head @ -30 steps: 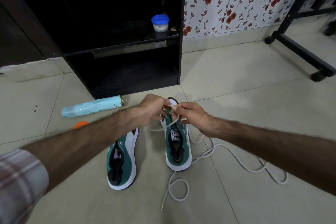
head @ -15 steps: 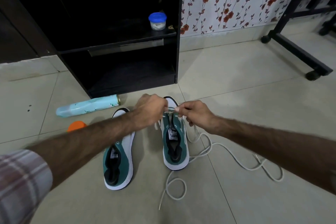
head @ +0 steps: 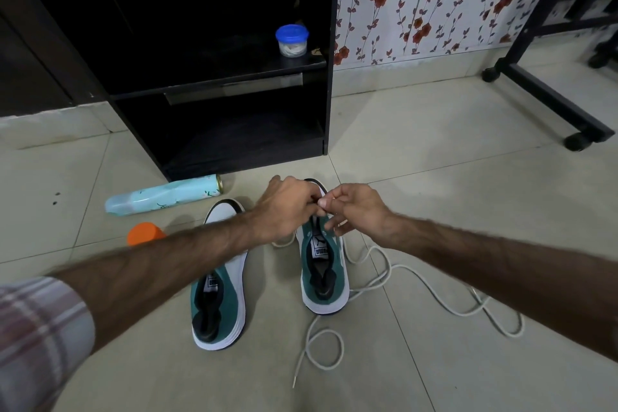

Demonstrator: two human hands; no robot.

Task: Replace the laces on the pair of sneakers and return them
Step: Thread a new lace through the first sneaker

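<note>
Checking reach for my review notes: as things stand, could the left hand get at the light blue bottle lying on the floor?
Probably yes: the bottle lies in the open just left of the left hand, nothing between them. But that hand is busy at the lace.

Bare floor point(head: 451, 177) lies open right of the right hand point(head: 357, 211); a cabinet point(head: 234, 130) blocks ahead, bottle point(head: 164, 199) left of the left hand point(head: 287, 207)

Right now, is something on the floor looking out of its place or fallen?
Yes. A pale blue bottle lies on its side on the floor tiles beside the black cabinet. A loose white lace trails in loops right of the right sneaker. Nothing looks spilled or damaged.
</note>
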